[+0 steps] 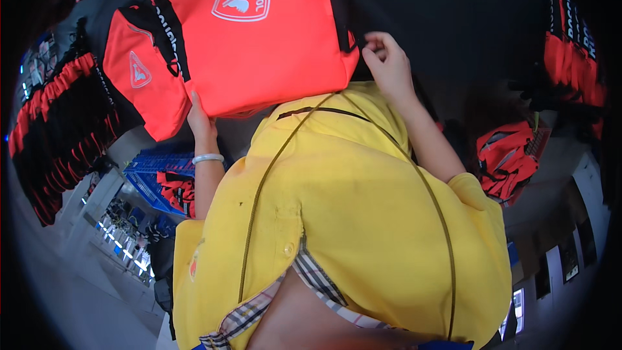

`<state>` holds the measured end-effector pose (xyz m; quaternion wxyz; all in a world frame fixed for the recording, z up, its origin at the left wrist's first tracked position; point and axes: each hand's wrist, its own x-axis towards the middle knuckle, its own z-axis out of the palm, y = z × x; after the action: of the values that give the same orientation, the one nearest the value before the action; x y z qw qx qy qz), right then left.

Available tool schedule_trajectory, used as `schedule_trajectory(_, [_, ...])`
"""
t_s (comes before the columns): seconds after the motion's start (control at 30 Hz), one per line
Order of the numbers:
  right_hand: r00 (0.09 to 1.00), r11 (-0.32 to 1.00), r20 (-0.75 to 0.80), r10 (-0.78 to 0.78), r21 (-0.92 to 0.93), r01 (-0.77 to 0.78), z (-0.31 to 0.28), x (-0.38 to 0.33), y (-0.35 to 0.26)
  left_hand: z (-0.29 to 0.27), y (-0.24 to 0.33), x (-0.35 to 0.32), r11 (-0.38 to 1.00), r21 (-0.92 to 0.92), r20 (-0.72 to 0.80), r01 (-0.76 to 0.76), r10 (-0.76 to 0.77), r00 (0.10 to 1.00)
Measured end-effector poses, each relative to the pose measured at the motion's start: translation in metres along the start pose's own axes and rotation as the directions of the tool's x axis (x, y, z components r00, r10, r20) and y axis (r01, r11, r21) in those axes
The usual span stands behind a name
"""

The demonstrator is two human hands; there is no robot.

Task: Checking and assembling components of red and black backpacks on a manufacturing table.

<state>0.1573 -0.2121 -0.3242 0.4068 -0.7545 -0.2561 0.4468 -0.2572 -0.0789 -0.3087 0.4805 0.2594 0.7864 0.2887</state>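
A large bright red bag [259,52] with black side panels and a pale shield-shaped print lies in front of me on a dark surface. Against its left side is a smaller red pouch-like part [146,71] with a zip and a similar print; whether it is joined to the bag I cannot tell. My left hand [201,118] grips the bag's near left corner, thumb on top and fingers hidden beneath. At the right edge, my right hand [391,68] has its fingers bent into a pinch beside a black loop [352,43]; what lies between the fingertips is too dark to make out.
Rows of red and black bags [61,129] hang at the left, with more red and black pieces [573,65] at the right. A blue crate [146,172] with red items stands low left. Another heap of red pieces [505,159] sits to the right.
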Motion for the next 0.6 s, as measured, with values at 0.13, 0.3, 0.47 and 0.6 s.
schedule_trajectory(0.13, [0.861, 0.799, 0.471, 0.193, 0.434, -0.417, -0.012, 0.019, 0.002, -0.002, 0.001, 0.0, 0.999, 0.01, 0.007, 0.05, -0.05, 0.999])
schedule_trajectory(0.3, [0.826, 0.561, 0.506, 0.247, 0.621, -0.548, -0.02, 0.017, -0.014, -0.006, -0.004, 0.004, 0.998, 0.038, 0.033, 0.049, -0.05, 0.998])
schedule_trajectory(0.47, [0.802, 0.607, 0.575, 0.161, 0.583, -0.54, -0.015, 0.032, 0.0, 0.0, -0.007, 0.004, 0.998, 0.05, 0.02, 0.048, -0.049, 0.999])
schedule_trajectory(0.6, [0.792, 0.735, 0.569, 0.221, 0.437, -0.519, -0.022, 0.036, -0.007, 0.004, -0.007, -0.001, 0.998, 0.03, 0.023, 0.057, -0.058, 0.998])
